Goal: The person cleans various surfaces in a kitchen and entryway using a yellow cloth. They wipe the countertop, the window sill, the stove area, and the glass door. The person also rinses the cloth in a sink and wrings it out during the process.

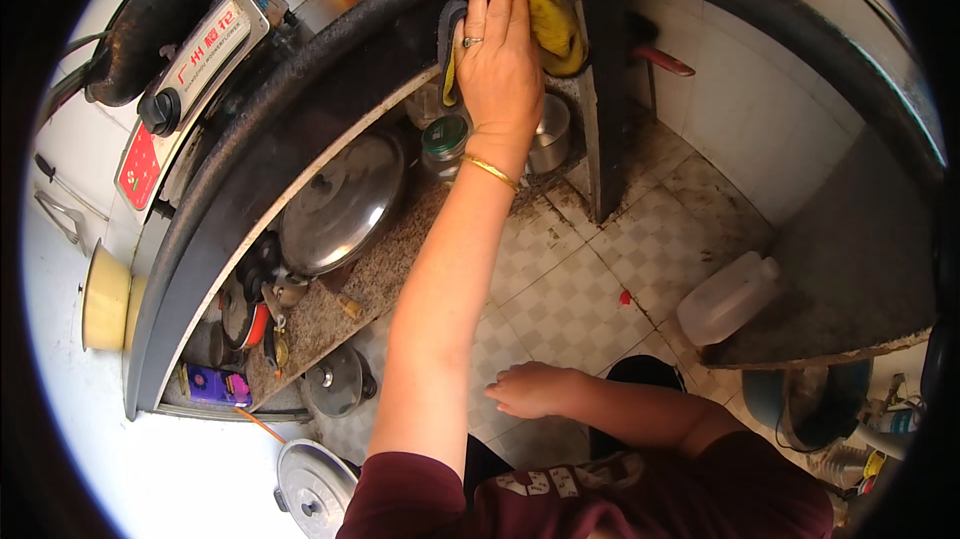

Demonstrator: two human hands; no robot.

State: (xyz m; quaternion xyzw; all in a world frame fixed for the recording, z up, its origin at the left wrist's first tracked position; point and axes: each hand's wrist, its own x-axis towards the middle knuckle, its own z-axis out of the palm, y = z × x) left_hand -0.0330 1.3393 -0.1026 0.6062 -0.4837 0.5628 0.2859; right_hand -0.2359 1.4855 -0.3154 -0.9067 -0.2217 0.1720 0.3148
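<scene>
My left hand (499,58) presses a yellow and grey cloth (555,28) against the black front panel (330,111) of the counter, just under its rounded edge. Cloth shows on both sides of my fingers; a ring and a gold-coloured bracelet are on this hand and wrist. My right hand (531,390) hangs before my body over the tiled floor, fingers loosely bent, nothing seen in it. Below the left hand, a jar with a green lid (444,137) and a metal pot (551,135) stand on the lower shelf, partly hidden by my forearm.
A gas stove (202,51) with a wok (161,21) sits on the counter. The stone shelf (375,261) holds a large metal lid (345,201) and cookware. A lidded pot (337,381) and a plastic jug (727,299) are low down. A red-handled utensil (664,61) juts out beyond the upright slab (604,103).
</scene>
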